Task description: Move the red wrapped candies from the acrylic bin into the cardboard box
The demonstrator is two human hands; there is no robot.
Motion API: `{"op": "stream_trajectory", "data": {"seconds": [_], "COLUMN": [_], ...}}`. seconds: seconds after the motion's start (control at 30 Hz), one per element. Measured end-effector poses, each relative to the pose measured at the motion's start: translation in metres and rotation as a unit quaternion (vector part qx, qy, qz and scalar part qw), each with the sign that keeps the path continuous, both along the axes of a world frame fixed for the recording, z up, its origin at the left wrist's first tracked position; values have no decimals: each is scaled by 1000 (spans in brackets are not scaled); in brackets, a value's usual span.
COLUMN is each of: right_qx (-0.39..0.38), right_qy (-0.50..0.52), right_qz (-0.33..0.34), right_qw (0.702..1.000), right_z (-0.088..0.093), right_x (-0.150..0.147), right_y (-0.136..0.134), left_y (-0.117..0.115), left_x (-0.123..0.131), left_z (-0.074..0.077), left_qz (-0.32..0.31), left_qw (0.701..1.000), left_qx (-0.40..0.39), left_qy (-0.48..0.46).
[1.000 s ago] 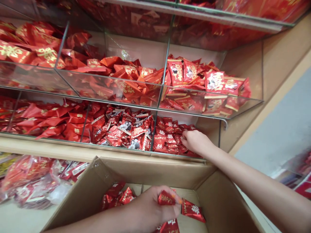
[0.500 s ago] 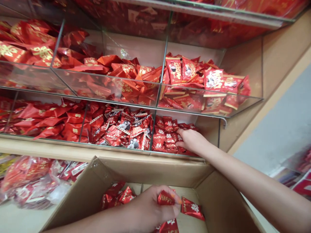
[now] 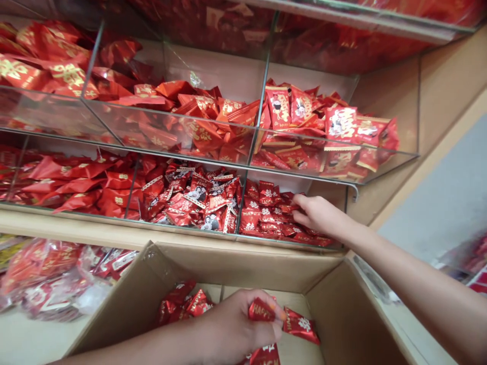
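My left hand (image 3: pixel 238 327) is inside an open cardboard box (image 3: pixel 243 263), fingers closed on small red "HAPPY" sweet packets (image 3: pixel 262 310). More of these packets (image 3: pixel 182 303) lie at the box's back left. My right hand (image 3: pixel 318 215) reaches into the lower right glass compartment (image 3: pixel 277 215), resting with its fingers partly curled on the pile of the same red packets; whether it grips any is hidden.
Glass-fronted shelf bins (image 3: pixel 178 137) hold red wrapped sweets of several kinds. Clear bags of red sweets (image 3: pixel 53 279) lie at the left beside the box. A wooden shelf side (image 3: pixel 449 91) and grey floor (image 3: pixel 449 203) are at the right.
My right hand has shifted a little to the right within the lower right compartment and the packets there look spread out. My left hand stays in the box holding packets.
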State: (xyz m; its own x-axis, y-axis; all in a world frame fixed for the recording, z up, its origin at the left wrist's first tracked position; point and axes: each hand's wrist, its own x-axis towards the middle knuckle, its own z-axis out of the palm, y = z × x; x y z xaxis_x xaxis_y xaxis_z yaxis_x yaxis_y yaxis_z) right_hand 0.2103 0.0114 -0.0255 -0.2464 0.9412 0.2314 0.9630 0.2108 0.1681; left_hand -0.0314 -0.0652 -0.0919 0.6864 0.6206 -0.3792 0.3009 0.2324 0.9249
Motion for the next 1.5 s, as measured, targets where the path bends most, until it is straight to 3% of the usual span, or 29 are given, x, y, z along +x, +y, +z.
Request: {"op": "stream_trajectory", "data": {"seconds": [0.1, 0.17, 0.33, 0.5, 0.73, 0.93, 1.23, 1.5], "right_qx": [-10, -10, -10, -96, -148, -204, -141, -39], "right_qy": [11, -29, -84, -29, 76, 121, 118, 73], "right_qz": [83, 102, 67, 28, 144, 86, 29, 5], "right_qw": [996, 994, 994, 995, 975, 968, 982, 997], "right_z": [-7, -12, -15, -3, 8, 4, 2, -19], "right_x": [3, 1, -5, -4, -11, -10, -15, -9], "right_y": [-4, -2, 8, 7, -5, -3, 0, 15], "left_y": [0, 0, 1, 1, 0, 1, 1, 1], "left_x": [0, -1, -2, -2, -2, 1, 3, 1], "left_z": [-2, -3, -5, -5, -7, 0, 3, 0], "left_qz": [-5, -5, -7, -21, -39, -34, -40, -40], "left_qw": [1000, 1000, 1000, 999, 995, 993, 997, 994], "left_qx": [0, 3, 19, 16, 29, 25, 0, 41], "left_qy": [-4, -2, 21, 40, 83, 108, 61, 90]}}
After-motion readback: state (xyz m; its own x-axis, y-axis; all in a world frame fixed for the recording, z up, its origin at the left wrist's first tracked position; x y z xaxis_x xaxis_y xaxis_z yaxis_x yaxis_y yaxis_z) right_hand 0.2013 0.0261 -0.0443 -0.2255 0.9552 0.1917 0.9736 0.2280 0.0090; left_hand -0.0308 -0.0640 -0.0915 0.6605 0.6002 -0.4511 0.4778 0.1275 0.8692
